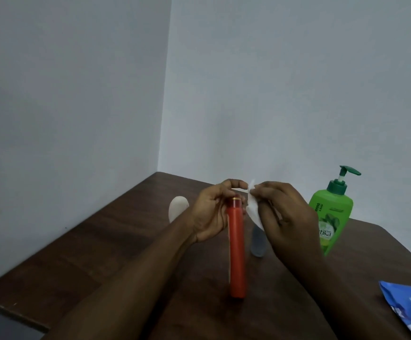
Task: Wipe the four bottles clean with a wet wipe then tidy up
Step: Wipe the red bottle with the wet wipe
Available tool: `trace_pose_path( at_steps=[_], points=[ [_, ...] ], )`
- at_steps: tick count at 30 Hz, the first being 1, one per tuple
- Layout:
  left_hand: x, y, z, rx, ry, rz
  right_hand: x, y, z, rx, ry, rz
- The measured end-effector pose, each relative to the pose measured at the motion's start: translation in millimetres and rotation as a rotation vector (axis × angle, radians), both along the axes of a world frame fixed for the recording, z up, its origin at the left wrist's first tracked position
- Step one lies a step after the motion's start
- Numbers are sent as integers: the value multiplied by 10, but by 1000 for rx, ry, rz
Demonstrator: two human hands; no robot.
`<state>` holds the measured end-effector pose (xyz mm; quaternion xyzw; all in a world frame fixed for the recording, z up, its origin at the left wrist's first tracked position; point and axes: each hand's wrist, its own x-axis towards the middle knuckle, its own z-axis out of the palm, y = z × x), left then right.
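Left hand [212, 212] wrapped around the top of the red bottle [236, 251], standing upright on the tabletop [101, 253]. Right hand [285, 217] pinched on the white wet wipe [253, 212] right beside the cap. Grey bottle [258, 244] just behind, white bottle [178, 207] off left, green pump bottle [329, 217] right, blue wipe pack [410, 310] near the edge.

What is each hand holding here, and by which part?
The left hand grips the upright red bottle near its top, just below the cap. The right hand pinches a white wet wipe by its upper edge, beside the bottle's neck.
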<state>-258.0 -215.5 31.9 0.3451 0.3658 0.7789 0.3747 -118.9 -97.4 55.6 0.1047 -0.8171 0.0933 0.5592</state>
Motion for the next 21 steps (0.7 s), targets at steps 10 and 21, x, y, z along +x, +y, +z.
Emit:
trace_pose_path(
  at_steps=[10,21],
  points=[
    [53,29,-24,-118,165,182,-79,259,-477,-47,-155,-11],
    [75,100,-44,-146,-10,349,-83,343,-468,-118,-397,146]
  ],
)
